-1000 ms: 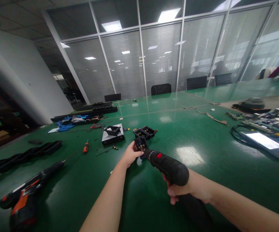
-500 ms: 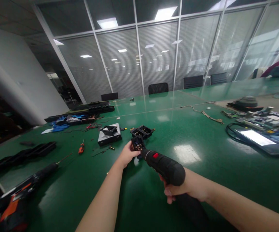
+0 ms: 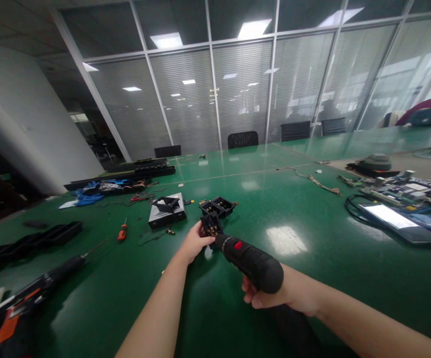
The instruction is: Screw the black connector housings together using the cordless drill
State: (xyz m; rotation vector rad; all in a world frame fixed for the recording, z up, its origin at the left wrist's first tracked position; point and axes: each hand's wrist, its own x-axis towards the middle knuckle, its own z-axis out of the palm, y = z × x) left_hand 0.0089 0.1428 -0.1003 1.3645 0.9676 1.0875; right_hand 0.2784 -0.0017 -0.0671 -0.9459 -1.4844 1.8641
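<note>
My right hand [image 3: 266, 293] is wrapped round the grip of a black cordless drill [image 3: 251, 261] with a red switch on top. The drill's nose points away from me, at a small black plastic housing [image 3: 211, 226] with metal parts inside. My left hand [image 3: 195, 241] holds that housing by its left side, fingers closed. Whether the bit touches a screw is hidden behind the drill's body. Just beyond the housing lies a black two-compartment frame [image 3: 219, 205] with brass-coloured pieces in it.
To the left are a grey box [image 3: 166, 214] with a black bracket on top, an orange screwdriver [image 3: 122, 231] and an orange-black drill [image 3: 32, 293]. Circuit boards [image 3: 413, 189] and a device with a lit screen [image 3: 390, 216] lie right. A person [image 3: 424, 112] sits far right.
The view has shifted slightly. The drill stays against the housing, and both hands keep their hold.
</note>
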